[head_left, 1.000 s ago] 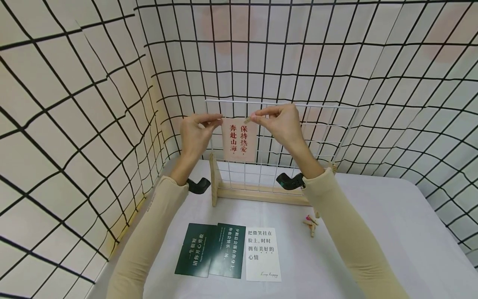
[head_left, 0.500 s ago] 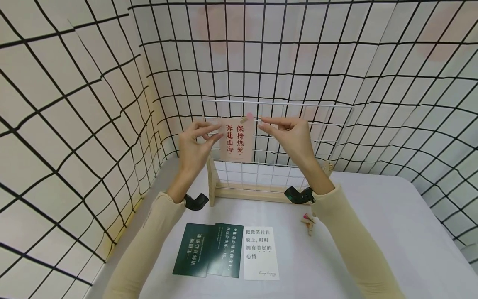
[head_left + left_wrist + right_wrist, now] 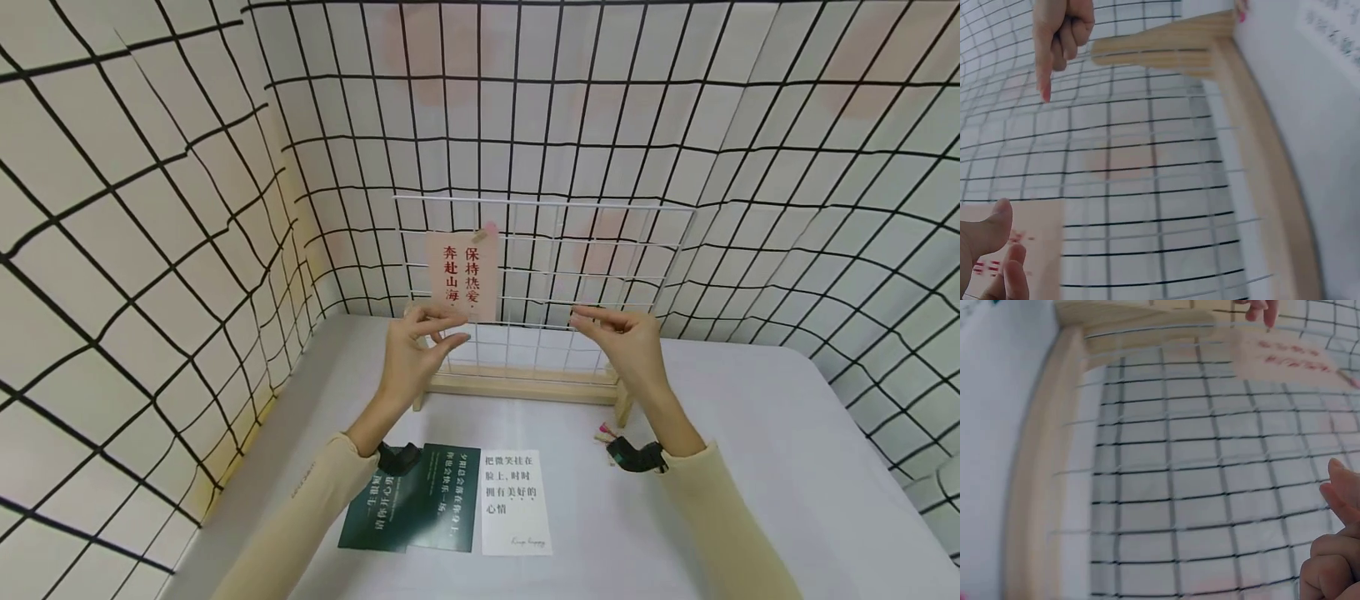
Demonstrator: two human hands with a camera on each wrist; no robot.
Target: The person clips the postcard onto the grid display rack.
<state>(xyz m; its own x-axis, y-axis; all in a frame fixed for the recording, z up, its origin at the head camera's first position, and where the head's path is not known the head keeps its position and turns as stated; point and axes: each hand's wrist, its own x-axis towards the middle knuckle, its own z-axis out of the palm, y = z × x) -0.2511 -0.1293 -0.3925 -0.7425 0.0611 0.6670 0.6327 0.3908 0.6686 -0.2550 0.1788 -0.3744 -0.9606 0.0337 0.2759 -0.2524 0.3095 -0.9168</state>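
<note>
A pale pink card (image 3: 463, 279) with red characters hangs on the white wire rack (image 3: 555, 292). A small wooden clothespin (image 3: 481, 235) with a pink tip grips its top right corner. My left hand (image 3: 420, 350) is just in front of the card's lower edge, holding nothing, with thumb and fingers apart. Off to the right, my right hand (image 3: 626, 346) hovers before the rack, its thumb close to the index finger and nothing between them. From the left wrist view, the left thumb and fingers overlap the pink card (image 3: 1047, 250).
Two dark green cards (image 3: 450, 500) overlap on the white table beside a white card (image 3: 516, 508). A few clothespins (image 3: 604, 432) lie near the right wrist, partly hidden by its black camera. The rack stands in a wooden base (image 3: 517, 388). Black wire grid surrounds the table.
The right hand let go of the clothespin, which stays on the card. The left hand left the card's top left corner. Both hands moved down and the right hand moved further right.
</note>
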